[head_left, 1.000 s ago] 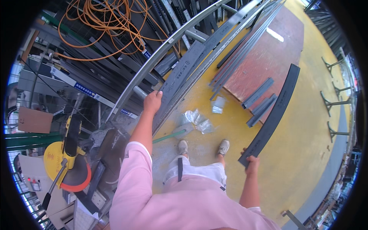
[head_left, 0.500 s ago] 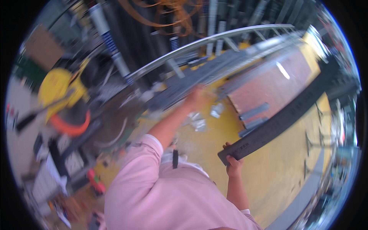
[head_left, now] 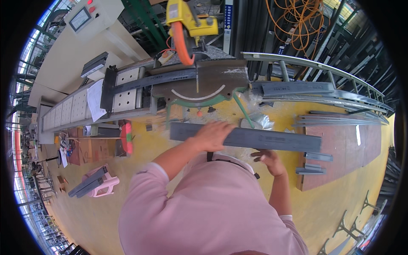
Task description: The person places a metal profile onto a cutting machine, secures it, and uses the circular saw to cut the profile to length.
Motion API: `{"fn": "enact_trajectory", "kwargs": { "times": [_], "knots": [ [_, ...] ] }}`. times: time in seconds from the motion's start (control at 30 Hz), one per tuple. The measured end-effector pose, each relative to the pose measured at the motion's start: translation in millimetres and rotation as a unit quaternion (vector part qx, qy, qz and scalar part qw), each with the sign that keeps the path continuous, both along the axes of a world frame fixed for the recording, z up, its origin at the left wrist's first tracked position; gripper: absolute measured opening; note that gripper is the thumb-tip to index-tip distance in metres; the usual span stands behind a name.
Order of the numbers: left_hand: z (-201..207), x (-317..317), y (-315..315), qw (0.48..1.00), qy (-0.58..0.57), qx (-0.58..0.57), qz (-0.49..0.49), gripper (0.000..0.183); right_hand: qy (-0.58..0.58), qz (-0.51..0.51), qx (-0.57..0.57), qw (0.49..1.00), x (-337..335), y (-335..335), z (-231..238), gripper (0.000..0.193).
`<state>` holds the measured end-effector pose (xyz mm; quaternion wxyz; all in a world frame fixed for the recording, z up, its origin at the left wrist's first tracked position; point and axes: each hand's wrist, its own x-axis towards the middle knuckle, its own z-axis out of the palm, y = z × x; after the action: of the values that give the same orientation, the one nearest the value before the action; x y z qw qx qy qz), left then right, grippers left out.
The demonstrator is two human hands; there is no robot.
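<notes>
A grey profile bar [head_left: 276, 139] lies level across the front of my body. My left hand [head_left: 214, 135] grips it from above, left of its middle, fingers over the top face. Under the bar's lower edge, right of its middle, my right hand [head_left: 270, 161] has its fingers apart and does not appear to grip it. Beyond the bar stands a cut-off saw with a yellow body and orange guard [head_left: 182, 44], raised over its brown table [head_left: 229, 78]. Another grey strip [head_left: 159, 79] lies on that table, reaching left to a black stop [head_left: 109, 91].
Several profile pieces rest on a ladder-like rack [head_left: 297, 88] to the right. A reddish-brown board [head_left: 348, 148] carries short offcuts. At lower left, a pink stool [head_left: 111, 182] bears grey pieces. Orange strapping [head_left: 299, 21] hangs at the back; a control panel [head_left: 80, 19] stands far left.
The view has swung so the saw is ahead. My left hand, earlier reaching forward, is now on a bar. My right hand, earlier gripping a long dark profile by its end, has opened.
</notes>
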<state>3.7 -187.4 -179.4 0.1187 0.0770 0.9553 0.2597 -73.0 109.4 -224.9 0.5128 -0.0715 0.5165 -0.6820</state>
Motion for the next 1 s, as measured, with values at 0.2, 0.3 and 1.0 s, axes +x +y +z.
{"fn": "enact_trajectory", "kwargs": {
  "times": [0.2, 0.3, 1.0],
  "knots": [
    [-31, 75, -188, 0.99, -0.028, -0.092, 0.105, 0.07, -0.119, -0.331, 0.035, 0.935, -22, -87, -80, 0.024],
    [-57, 98, -287, 0.975, -0.042, -0.152, 0.158, 0.068, -0.148, -0.312, 0.097, 0.934, -13, -210, -95, 0.028],
    [-159, 138, -515, 0.901, 0.037, -0.253, 0.35, 0.068, -0.159, -0.39, 0.131, 0.898, -27, -477, -153, 0.032]
  ]
}}
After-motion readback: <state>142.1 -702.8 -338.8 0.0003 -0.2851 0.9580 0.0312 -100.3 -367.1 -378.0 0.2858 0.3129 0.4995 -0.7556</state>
